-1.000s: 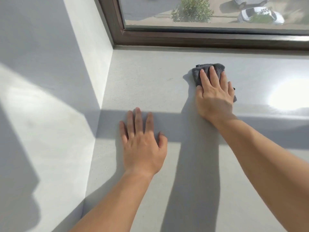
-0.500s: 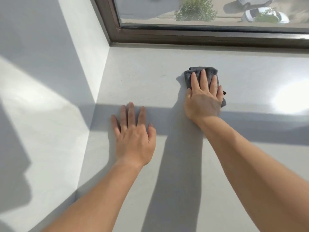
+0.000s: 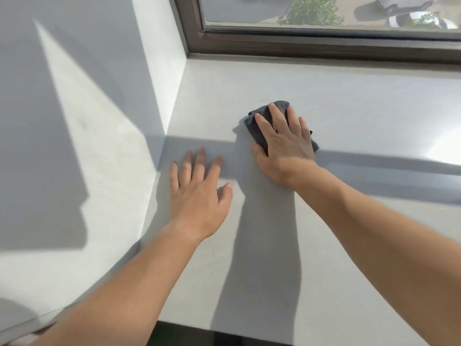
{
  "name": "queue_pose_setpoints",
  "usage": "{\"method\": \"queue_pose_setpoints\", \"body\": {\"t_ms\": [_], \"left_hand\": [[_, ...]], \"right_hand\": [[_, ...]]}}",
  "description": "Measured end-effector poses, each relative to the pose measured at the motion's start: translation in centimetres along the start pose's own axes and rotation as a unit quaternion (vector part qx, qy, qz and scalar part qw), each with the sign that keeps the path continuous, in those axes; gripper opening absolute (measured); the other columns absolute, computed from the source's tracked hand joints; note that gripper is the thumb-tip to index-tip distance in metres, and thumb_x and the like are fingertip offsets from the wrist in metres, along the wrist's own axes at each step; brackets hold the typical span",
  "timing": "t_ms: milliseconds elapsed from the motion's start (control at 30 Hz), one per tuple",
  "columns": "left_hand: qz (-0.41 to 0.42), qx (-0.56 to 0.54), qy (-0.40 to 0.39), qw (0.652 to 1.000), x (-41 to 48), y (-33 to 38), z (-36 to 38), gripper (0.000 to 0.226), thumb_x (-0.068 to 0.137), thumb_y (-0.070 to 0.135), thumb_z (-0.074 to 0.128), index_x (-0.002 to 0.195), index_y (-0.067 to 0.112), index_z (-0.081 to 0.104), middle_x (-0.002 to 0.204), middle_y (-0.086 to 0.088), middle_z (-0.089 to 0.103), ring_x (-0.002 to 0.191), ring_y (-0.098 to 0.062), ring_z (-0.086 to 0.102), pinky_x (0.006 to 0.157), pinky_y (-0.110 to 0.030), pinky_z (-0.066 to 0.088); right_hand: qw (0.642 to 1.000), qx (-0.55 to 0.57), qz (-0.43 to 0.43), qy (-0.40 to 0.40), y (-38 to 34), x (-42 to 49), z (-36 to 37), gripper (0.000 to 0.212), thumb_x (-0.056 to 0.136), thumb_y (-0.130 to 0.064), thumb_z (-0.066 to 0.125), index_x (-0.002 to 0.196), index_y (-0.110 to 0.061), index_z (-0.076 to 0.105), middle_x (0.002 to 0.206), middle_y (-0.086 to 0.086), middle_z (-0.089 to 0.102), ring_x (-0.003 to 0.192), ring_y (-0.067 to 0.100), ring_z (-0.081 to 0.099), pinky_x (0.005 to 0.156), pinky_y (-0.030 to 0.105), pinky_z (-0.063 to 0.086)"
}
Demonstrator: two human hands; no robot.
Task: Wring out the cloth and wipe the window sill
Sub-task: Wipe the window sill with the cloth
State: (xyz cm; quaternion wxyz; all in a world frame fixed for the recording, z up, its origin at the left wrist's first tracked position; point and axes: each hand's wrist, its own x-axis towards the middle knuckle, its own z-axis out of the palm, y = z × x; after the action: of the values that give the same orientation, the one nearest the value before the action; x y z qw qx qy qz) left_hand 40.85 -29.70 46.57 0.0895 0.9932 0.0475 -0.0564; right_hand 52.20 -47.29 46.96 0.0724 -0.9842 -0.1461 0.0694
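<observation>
Entry 1: folded dark grey cloth (image 3: 250, 121). I log it on the pale grey stone window sill (image 3: 349, 108), left of the sill's middle and about halfway between the back edge and the front edge. Since the frame half a second ago it has travelled left along the sill, closer to the left end, and it now sits skewed, one corner pointing to the back-left corner.

Entry 2: right hand (image 3: 284, 146). Flat on top of the cloth, fingers straight and slightly spread, pressing down; nothing is curled round the fabric. It moved left with the cloth.

Entry 3: left hand (image 3: 199, 186). Palm down on the bare sill, fingers straight and spread, holding nothing. I see it resting much as before, near the left end, fingertips inside the shadow band.

Entry 4: edges. White side wall (image 3: 162, 83) closes the left end. Dark brown window frame (image 3: 299, 46) runs along the back edge. The front edge is now in view at the bottom.

Entry 5: open room. A bare strip lies between cloth and side wall, a wider one between cloth and frame, and a long bare stretch toward the right end.
</observation>
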Motion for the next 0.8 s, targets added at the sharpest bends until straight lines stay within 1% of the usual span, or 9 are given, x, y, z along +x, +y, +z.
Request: {"method": "queue_pose_setpoints", "body": {"t_ms": [100,233,300,400,533,567,700,733,800], "left_hand": [[0.025,0.008,0.0,1.0,-0.8,-0.9,0.6,0.067,0.096,0.056,0.017,0.158,0.03,0.014,0.169,-0.003,0.001,0.154,-0.024,-0.008,0.122,-0.051,-0.006],[0.022,-0.005,0.023,0.999,-1.2,-0.6,0.6,0.065,0.097,0.054,0.02,0.156,0.028,0.022,0.168,-0.003,0.009,0.154,-0.024,-0.001,0.123,-0.052,0.0],[0.021,-0.018,0.029,0.999,-1.4,-0.5,0.3,0.065,0.096,0.052,0.021,0.155,0.024,0.028,0.167,-0.004,0.014,0.154,-0.024,0.003,0.123,-0.052,0.003],[0.021,-0.034,0.02,0.999,-1.9,-0.4,0.1,0.065,0.094,0.045,0.022,0.154,0.021,0.03,0.167,-0.004,0.014,0.154,-0.022,0.001,0.123,-0.051,0.002],[0.02,-0.051,0.021,0.998,-2.2,0.2,-0.2,0.068,0.092,0.042,0.021,0.155,0.019,0.026,0.168,-0.003,0.01,0.154,-0.02,-0.003,0.124,-0.049,-0.002],[0.018,-0.054,0.024,0.998,-2.2,0.2,-0.1,0.068,0.091,0.041,0.021,0.155,0.018,0.027,0.167,-0.004,0.012,0.154,-0.02,-0.001,0.124,-0.049,-0.002],[0.02,-0.07,0.037,0.997,-2.1,0.2,0.0,0.068,0.089,0.035,0.024,0.152,0.011,0.033,0.166,-0.006,0.019,0.154,-0.02,0.005,0.124,-0.05,0.001],[0.02,-0.073,0.038,0.996,-2.2,0.2,-0.1,0.068,0.088,0.033,0.024,0.152,0.011,0.033,0.166,-0.006,0.019,0.154,-0.02,0.004,0.124,-0.05,0.001],[0.022,-0.074,0.037,0.996,-2.3,0.1,0.0,0.068,0.088,0.032,0.025,0.152,0.011,0.032,0.166,-0.006,0.017,0.154,-0.019,0.002,0.124,-0.049,0.0]], "right_hand": [[1.0,-0.021,-0.003,0.002,0.3,0.1,0.4,0.065,0.1,-0.052,0.028,0.158,-0.036,0.006,0.169,-0.002,-0.005,0.153,0.035,-0.007,0.123,0.049,-0.003],[0.998,0.023,0.058,0.009,-1.7,-0.7,0.4,0.059,0.102,-0.048,0.022,0.159,-0.037,0.009,0.169,-0.005,-0.003,0.154,0.034,-0.005,0.123,0.047,0.002],[0.999,0.019,0.015,0.025,-3.5,-2.5,0.7,0.058,0.103,-0.044,0.024,0.159,-0.035,0.014,0.169,-0.003,0.004,0.153,0.035,0.002,0.121,0.047,0.007],[0.999,0.02,-0.047,-0.012,-1.1,-3.3,0.1,0.057,0.104,-0.041,0.025,0.159,-0.035,0.013,0.169,-0.009,0.002,0.154,0.028,0.001,0.12,0.043,0.007],[0.986,0.037,0.161,-0.004,2.2,-1.7,-1.0,0.058,0.105,-0.039,0.024,0.16,-0.032,0.009,0.169,-0.006,-0.003,0.154,0.03,-0.005,0.123,0.045,0.004],[0.988,0.025,0.155,0.015,0.9,-1.9,-0.5,0.058,0.104,-0.039,0.024,0.16,-0.03,0.01,0.169,-0.003,-0.001,0.154,0.033,-0.003,0.123,0.047,0.004],[0.997,0.026,-0.065,0.009,-2.8,-5.2,0.9,0.057,0.103,-0.037,0.028,0.159,-0.026,0.022,0.168,-0.002,0.013,0.153,0.034,0.009,0.123,0.045,0.008],[0.997,0.026,-0.072,-0.002,-1.7,-5.4,0.5,0.057,0.104,-0.038,0.027,0.16,-0.028,0.019,0.169,-0.006,0.009,0.154,0.031,0.006,0.123,0.043,0.006],[0.999,0.029,0.015,-0.005,1.5,-5.0,-0.1,0.057,0.105,-0.038,0.026,0.16,-0.031,0.014,0.169,-0.009,0.003,0.154,0.025,0.0,0.123,0.041,0.003]]}}
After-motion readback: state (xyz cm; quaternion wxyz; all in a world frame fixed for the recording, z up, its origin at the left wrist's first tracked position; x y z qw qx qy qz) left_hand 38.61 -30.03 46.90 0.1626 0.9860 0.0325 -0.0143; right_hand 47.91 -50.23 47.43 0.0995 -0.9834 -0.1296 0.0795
